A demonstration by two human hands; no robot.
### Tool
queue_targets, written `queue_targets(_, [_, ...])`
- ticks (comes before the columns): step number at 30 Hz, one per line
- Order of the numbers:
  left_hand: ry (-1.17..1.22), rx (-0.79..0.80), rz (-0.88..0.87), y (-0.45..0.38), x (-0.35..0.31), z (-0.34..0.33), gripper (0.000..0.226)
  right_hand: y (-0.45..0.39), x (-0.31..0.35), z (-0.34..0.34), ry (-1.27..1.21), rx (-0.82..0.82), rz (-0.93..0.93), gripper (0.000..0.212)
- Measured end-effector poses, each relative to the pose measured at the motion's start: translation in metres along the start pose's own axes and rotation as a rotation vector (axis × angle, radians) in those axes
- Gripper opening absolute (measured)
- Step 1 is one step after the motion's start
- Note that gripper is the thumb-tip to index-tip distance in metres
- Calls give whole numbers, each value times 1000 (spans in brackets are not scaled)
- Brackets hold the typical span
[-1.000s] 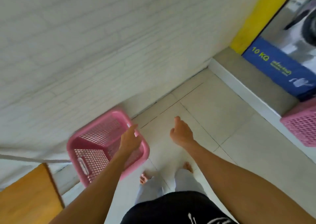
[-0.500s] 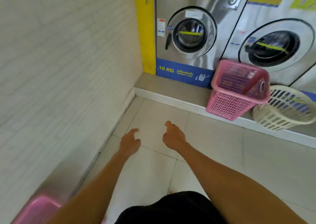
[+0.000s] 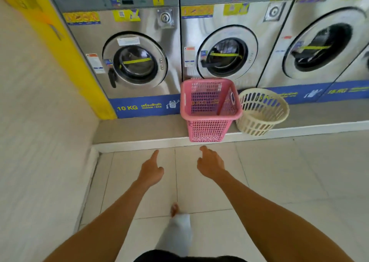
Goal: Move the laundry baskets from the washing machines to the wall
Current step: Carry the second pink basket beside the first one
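A pink rectangular mesh laundry basket (image 3: 209,110) stands empty on the raised step in front of the washing machines (image 3: 137,62). A cream round slotted basket (image 3: 261,112) leans tilted right beside it, touching its right side. My left hand (image 3: 151,170) and my right hand (image 3: 210,165) reach forward over the tiled floor, both empty with fingers loosely apart, a short way below the pink basket. The white brick wall (image 3: 40,122) runs along the left.
A grey step with a white edge (image 3: 139,142) raises the machines above the floor. A yellow pillar (image 3: 65,42) fills the corner between wall and machines. My foot and a light trouser leg (image 3: 176,227) show on the tiles below.
My left hand let go of a pink basket by the wall. The view turned from the wall to the washing machines, and the two baskets on the step came closer.
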State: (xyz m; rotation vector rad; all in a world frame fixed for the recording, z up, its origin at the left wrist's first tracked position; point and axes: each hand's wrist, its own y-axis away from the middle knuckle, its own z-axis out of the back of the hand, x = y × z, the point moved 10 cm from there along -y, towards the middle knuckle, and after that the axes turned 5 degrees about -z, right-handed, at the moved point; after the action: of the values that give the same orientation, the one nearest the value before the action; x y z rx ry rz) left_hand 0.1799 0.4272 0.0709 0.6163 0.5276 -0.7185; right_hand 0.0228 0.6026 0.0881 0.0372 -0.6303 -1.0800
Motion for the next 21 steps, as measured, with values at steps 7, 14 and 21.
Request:
queue_targets(7, [-53,91,-107,-127,-47,-19,74,-98,-40,28,-22,-14,-142,54])
queue_targets(14, [-72,152,-77,-256,-65,-10,71,-206,-50,63,-8,9,-246,49])
queue_targets(21, [-142,219,-112,-337,-94,-2,68,-287,-49,97,-35,-34,-320,45])
